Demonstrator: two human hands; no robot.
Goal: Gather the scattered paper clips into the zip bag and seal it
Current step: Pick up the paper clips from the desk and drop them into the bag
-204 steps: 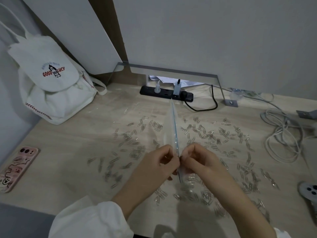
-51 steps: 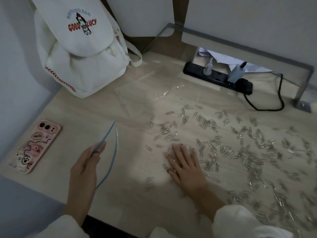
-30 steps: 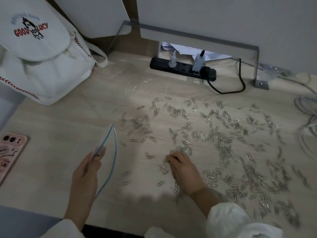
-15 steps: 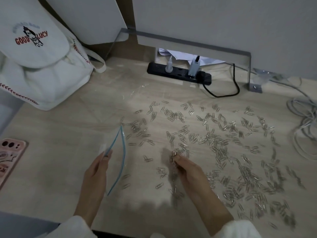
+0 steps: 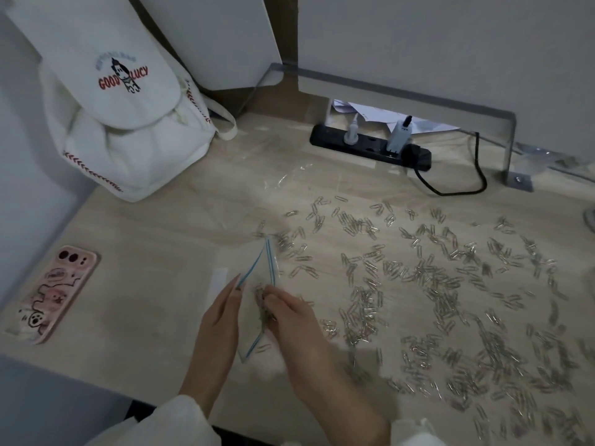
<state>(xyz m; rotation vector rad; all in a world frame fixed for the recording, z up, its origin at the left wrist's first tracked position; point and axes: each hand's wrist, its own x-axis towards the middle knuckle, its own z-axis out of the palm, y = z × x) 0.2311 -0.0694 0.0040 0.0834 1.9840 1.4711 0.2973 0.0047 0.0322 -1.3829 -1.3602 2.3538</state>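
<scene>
Down near the front edge of the desk (image 5: 154,239), left of its middle, both hands are meeting at the zip bag (image 5: 261,268). The left hand (image 5: 222,320) is reaching forward with its fingers nearly straight, and its fingertips (image 5: 237,284) are pinching the left lip of the bag's mouth, holding it apart from the right lip. The right hand (image 5: 291,320) is lying palm down just beside it, fingers curled and gripping a small bunch of paper clips (image 5: 418,268) right at the gaping mouth.

The blue zip lines are bowing apart into a narrow lens, and its long axis is running from the far side towards the front edge, leaning a little left as it comes nearer. The clear body of the bag is too faint to trace.

Loose clips are lying thickly over the right half of the desk, spreading down to the front right corner and touching the right wrist. Bare wood is lying open between the left hand and the phone (image 5: 54,291) at the left edge. A backpack (image 5: 122,123) is filling the far left corner, and a power strip (image 5: 370,146) is sitting along the far edge, well apart from the hands.
</scene>
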